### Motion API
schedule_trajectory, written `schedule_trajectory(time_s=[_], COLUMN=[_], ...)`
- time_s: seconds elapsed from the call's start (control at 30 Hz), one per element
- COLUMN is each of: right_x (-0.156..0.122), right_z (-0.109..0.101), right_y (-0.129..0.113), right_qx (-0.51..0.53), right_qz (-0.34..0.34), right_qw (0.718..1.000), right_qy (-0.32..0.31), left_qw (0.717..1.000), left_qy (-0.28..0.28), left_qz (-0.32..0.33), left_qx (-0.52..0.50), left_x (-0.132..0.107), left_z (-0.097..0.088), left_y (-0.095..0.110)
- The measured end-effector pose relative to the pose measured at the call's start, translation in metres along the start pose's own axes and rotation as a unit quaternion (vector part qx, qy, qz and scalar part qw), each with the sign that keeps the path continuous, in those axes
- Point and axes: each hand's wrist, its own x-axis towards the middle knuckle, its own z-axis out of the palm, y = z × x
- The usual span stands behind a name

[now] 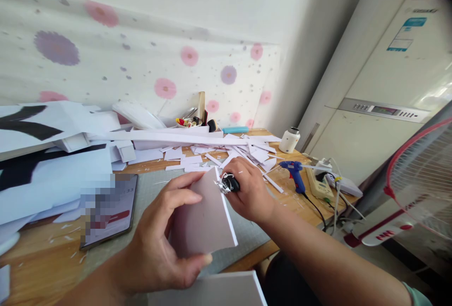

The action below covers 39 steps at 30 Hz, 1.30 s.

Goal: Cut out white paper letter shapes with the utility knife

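Note:
My left hand [155, 230] grips a white foam board piece [203, 219] by its left side, fingers behind and on its face, thumb at the lower edge. The board is held tilted above the cutting mat [247, 237]. My right hand [254, 190] is closed round a small black hand tool [232, 183], pressed against the board's upper right edge. Thin curled white shavings [221, 185] cluster between tool and edge; the tool's working part is hidden, so its kind is unclear. A second board piece [219, 292] lies below, nearest me.
Paper offcuts [190, 160] litter the wooden table's back. White sheets and boxes [60, 169] pile at left, beside a phone [113, 216]. Right: a blue glue gun [294, 174], a white jar [289, 140], a power strip [318, 183] with cables, and a fan [423, 179].

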Motion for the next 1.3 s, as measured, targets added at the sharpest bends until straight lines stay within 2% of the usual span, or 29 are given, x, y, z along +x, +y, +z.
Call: schedule_trajectory(time_s=[0.23, 0.43, 0.5, 0.53, 0.6, 0.67, 0.73, 0.8, 0.87, 0.93, 1.03, 1.1, 1.2, 1.3], right_x=[0.001, 0.002, 0.003, 0.003, 0.002, -0.001, -0.006, -0.012, -0.015, -0.016, -0.015, -0.014, -0.014, -0.016], right_z=[0.004, 0.005, 0.009, 0.011, 0.016, 0.018, 0.015, 0.008, -0.002, -0.012, -0.019, -0.019, -0.012, -0.003], right_y=[0.004, 0.003, 0.008, 0.013, 0.026, 0.041, 0.054, 0.064, 0.068, 0.064, 0.047, 0.034, 0.018, 0.012], right_qx=[-0.003, 0.008, -0.017, -0.042, -0.098, -0.139, -0.154, -0.147, -0.1, 0.018, 0.252, 0.347, 0.376, 0.371], right_qz=[0.024, 0.015, 0.052, 0.092, 0.203, 0.304, 0.349, 0.37, 0.404, 0.457, 0.496, 0.48, 0.458, 0.481], right_qw=[1.0, 1.0, 0.998, 0.994, 0.969, 0.921, 0.882, 0.867, 0.869, 0.863, 0.817, 0.791, 0.781, 0.765], right_qy=[0.005, 0.001, -0.019, -0.036, -0.103, -0.199, -0.278, -0.299, -0.268, -0.215, -0.153, -0.154, -0.198, -0.213], left_qw=[1.0, 1.0, 0.999, 0.999, 0.999, 0.999, 0.996, 0.991, 0.983, 0.974, 0.965, 0.96, 0.954, 0.953], left_qy=[-0.009, -0.008, -0.01, -0.013, -0.021, -0.018, -0.009, -0.005, -0.014, -0.036, -0.06, -0.06, -0.062, -0.085], left_qz=[-0.008, -0.026, -0.026, -0.025, -0.029, -0.048, -0.063, -0.07, -0.079, -0.089, -0.088, -0.077, -0.064, -0.072], left_qx=[0.003, -0.007, -0.016, -0.018, -0.011, 0.015, 0.057, 0.113, 0.166, 0.204, 0.24, 0.261, 0.285, 0.281], left_x=[0.001, 0.001, 0.0, -0.001, 0.0, 0.002, 0.005, 0.009, 0.013, 0.016, 0.018, 0.019, 0.019, 0.017], left_z=[-0.001, 0.0, 0.0, 0.0, -0.001, -0.003, -0.004, -0.006, -0.006, -0.005, -0.003, 0.0, 0.004, 0.006], left_y=[0.002, 0.004, 0.003, 0.002, -0.002, -0.006, -0.011, -0.014, -0.015, -0.014, -0.013, -0.012, -0.012, -0.015])
